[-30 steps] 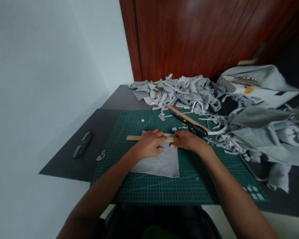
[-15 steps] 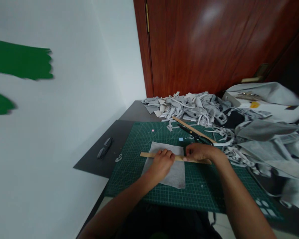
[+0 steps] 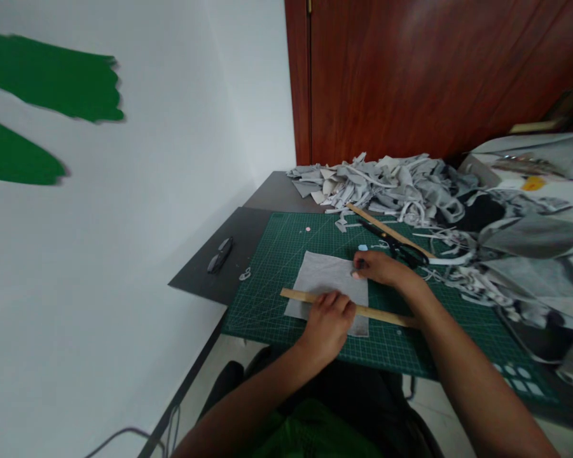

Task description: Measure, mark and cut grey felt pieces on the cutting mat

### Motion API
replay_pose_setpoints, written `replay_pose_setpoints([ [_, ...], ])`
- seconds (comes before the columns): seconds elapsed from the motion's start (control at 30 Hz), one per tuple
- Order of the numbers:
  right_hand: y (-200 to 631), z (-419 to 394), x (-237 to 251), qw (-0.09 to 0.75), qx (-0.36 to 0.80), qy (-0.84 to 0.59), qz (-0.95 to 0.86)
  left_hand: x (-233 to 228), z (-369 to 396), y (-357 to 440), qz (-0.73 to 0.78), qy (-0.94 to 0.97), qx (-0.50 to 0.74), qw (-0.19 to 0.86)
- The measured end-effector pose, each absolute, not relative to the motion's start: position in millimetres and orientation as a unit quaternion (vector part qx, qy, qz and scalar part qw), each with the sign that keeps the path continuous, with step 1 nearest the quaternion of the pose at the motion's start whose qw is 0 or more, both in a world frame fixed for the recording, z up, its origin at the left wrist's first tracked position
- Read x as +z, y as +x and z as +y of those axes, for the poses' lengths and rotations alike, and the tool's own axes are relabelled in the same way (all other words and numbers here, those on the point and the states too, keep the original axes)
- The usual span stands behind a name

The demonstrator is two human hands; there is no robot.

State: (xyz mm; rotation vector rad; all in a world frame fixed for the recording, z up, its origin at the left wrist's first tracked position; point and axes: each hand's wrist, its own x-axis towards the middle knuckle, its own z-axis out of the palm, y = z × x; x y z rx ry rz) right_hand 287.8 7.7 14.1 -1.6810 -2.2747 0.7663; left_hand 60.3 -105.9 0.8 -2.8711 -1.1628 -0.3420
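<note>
Head view: working two-handed on a green gridded cutting mat (image 3: 267,312), laid on a dark grey counter (image 3: 252,226). Left hand (image 3: 331,317) over a long, flat, light-wood ruler (image 3: 384,314), near its middle – fingers bent and close together across it. Can't tell if actually gripping or only pressing down; thumb not clear.

Under the ruler: a light grey, four-sided piece of thin cloth (image 3: 328,273), flat on the mat. Ruler across its lower part, slightly slanted, past both side edges – further on the right.

Right hand (image 3: 374,266) at the upper right edge of the cloth, well apart from the left. Fingers curled, thumb tip by the cloth edge; something dark between thumb and forefinger, too small to identify. Can't tell if pinching.

Just beyond the right hand: black-handled scissors (image 3: 395,243), next to a second light-wood strip (image 3: 386,229). Also a small pale blue piece (image 3: 363,247) near the right hand, and a tiny pink disc (image 3: 308,229) further up the mat.

Off the left side of the mat, on the counter: dark-framed glasses (image 3: 220,255). At the back, against the reddish-brown wooden door (image 3: 386,83): a loose heap of grey and white fabric scraps (image 3: 386,186). More grey cloth (image 3: 544,245) to the right.
</note>
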Motion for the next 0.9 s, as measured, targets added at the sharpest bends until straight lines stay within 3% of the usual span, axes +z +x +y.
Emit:
replay_pose_setpoints([
  [0.43, 292.7, 9.5, 9.2, 0.102, 0.272, -0.583, -0.759, -3.8, -110.6, 59.5, -0.354, -0.922, -0.154, 0.032],
  [0.67, 296.9, 9.9, 7.2, 0.095, 0.272, -0.586, -0.757, -5.4, -105.5, 57.0, -0.31, -0.939, -0.144, -0.04],
  [0.9, 293.2, 12.6, 0.7, 0.165, 0.264, -0.577, -0.755, -1.8, -107.9, 58.8, -0.258, -0.954, -0.152, -0.021],
])
